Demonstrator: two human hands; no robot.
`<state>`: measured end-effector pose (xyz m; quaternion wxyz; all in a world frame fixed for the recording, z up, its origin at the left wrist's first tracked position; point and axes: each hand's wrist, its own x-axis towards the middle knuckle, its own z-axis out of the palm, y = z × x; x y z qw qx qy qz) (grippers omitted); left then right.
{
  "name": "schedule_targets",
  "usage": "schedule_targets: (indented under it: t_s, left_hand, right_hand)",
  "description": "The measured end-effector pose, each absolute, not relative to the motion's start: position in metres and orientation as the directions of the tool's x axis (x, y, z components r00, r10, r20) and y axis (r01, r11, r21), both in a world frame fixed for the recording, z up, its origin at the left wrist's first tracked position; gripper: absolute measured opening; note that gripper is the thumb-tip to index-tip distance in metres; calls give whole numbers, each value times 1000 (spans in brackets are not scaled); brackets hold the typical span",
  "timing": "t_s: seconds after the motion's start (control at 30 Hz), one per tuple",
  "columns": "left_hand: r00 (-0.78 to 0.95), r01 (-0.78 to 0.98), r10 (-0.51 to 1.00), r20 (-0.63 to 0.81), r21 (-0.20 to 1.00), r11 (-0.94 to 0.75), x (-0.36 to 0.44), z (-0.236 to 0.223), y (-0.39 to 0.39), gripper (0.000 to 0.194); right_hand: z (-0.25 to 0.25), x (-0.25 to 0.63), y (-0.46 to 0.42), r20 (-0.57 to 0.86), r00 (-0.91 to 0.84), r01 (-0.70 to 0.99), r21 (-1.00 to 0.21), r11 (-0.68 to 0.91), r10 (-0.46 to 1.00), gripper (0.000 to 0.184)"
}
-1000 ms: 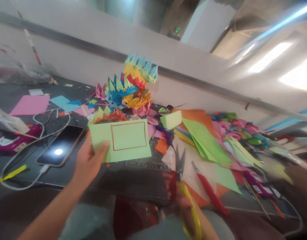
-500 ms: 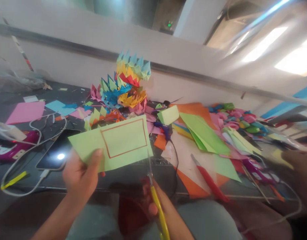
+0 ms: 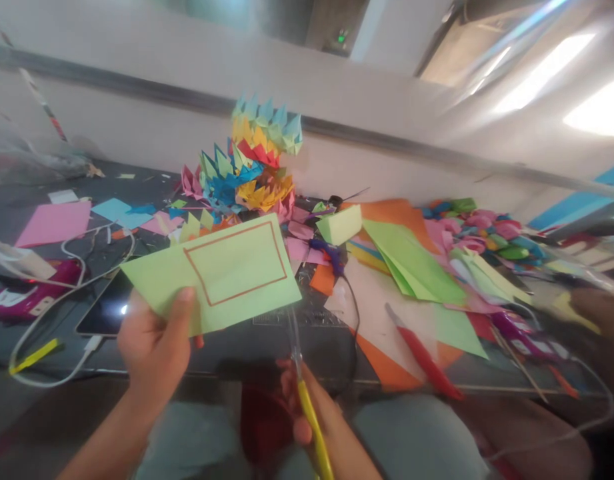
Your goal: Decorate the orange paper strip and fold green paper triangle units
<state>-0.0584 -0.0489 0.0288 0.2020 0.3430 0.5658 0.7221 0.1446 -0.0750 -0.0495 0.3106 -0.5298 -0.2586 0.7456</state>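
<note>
My left hand [image 3: 159, 337] is closed on the left part of a light green paper [image 3: 161, 283], thumb on its face. A brown-red rectangle is drawn on the paper's right part. In my right hand [image 3: 307, 400] is a pair of scissors [image 3: 311, 417] with yellow handles. Their blades point up at the paper's lower right edge; the tips are blurred or partly behind it, so I cannot tell whether they touch it. Beyond the paper stands a many-coloured folded-paper model [image 3: 259, 160] of pointed pieces.
A phone [image 3: 104, 310] on a white cable lies at left by a purple power strip [image 3: 51, 290]. To the right are a red-handled knife-like tool [image 3: 424, 357], green sheets [image 3: 411, 260], a purple glue gun [image 3: 331, 253] and a pile of folded pieces [image 3: 491, 230]. Another person's hand [image 3: 597, 313] is at far right.
The scissors have come up and left from the right to the paper's lower right edge. The paper has tilted, its right end higher, and moved slightly left with my left hand.
</note>
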Motion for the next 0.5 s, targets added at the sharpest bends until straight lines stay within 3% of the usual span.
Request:
schedule_targets:
  t_s: [0.1, 0.27, 0.5]
  left_hand:
    - [-641, 168, 719, 269, 963, -210, -60, 24, -50, 28]
    - [-604, 126, 778, 170, 985, -117, -57, 29, -52, 51]
    - [-636, 117, 763, 112, 992, -48, -53, 36, -55, 52]
  right_hand:
    - [-50, 143, -73, -637, -239, -210, -703, -680, 733, 52]
    - [-48, 143, -69, -642, -237, -222, -695, -684, 729, 53]
    - [-29, 143, -80, -564, -181, -189, -784, -592, 805, 51]
